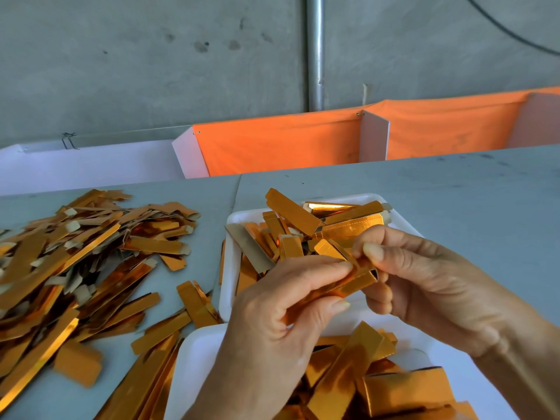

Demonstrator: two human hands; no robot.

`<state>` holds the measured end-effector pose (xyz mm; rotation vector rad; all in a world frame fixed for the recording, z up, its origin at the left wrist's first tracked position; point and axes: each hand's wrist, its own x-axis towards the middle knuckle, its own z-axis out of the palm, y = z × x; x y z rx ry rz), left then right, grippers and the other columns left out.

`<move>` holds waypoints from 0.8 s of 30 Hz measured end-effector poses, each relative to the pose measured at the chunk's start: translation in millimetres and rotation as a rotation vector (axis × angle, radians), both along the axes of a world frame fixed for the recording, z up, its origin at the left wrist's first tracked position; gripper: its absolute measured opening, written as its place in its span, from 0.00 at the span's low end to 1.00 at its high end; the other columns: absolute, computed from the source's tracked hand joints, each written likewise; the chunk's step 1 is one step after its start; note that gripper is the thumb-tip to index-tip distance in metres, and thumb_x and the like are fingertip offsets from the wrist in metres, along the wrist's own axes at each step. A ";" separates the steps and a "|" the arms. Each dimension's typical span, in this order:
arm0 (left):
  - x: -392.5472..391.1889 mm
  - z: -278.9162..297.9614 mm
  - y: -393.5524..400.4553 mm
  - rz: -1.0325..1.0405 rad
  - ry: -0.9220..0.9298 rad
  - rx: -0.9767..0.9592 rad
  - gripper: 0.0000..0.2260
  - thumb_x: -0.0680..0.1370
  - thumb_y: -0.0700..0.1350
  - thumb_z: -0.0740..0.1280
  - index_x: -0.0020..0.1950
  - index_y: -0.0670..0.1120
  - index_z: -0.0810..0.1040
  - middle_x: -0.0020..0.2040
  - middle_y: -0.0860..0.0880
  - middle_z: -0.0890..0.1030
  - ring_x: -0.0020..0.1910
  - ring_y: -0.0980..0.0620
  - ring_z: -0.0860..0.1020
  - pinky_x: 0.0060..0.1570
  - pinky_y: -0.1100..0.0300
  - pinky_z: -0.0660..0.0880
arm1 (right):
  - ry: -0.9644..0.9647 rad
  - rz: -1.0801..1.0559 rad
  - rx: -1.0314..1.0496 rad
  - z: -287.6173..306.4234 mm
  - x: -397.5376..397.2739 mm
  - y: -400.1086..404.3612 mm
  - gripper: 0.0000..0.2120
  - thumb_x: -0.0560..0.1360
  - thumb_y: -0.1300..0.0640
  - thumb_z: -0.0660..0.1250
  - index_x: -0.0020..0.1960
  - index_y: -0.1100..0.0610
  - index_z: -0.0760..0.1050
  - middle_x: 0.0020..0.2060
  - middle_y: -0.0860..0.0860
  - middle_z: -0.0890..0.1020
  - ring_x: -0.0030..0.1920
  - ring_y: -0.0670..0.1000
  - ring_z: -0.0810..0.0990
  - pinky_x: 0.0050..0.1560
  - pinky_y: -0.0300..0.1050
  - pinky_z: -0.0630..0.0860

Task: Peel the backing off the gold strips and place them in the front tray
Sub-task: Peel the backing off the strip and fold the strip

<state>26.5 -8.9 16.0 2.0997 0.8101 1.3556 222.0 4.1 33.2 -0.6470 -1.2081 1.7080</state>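
My left hand (281,322) and my right hand (424,280) both pinch one gold strip (356,283) above the two white trays. The left thumb and fingers curl round its lower end; the right thumb and forefinger pinch its upper end. The nearer white tray (194,359) at the bottom holds several gold strips (409,392). The farther white tray (230,295) behind my hands is heaped with more gold strips (303,225).
A large loose pile of gold strips and pale backing pieces (75,262) covers the grey table (469,192) on the left. Orange cloth partitions (278,147) and a concrete wall with a metal pipe (315,53) stand behind the table.
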 end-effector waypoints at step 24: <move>2.2 -2.0 0.9 0.037 0.092 0.184 0.17 0.76 0.41 0.67 0.64 0.48 0.77 0.60 0.55 0.78 0.60 0.54 0.77 0.55 0.60 0.76 | 0.113 0.107 -0.076 -5.9 -4.6 0.7 0.16 0.64 0.52 0.79 0.46 0.58 0.80 0.31 0.54 0.78 0.31 0.48 0.79 0.35 0.41 0.80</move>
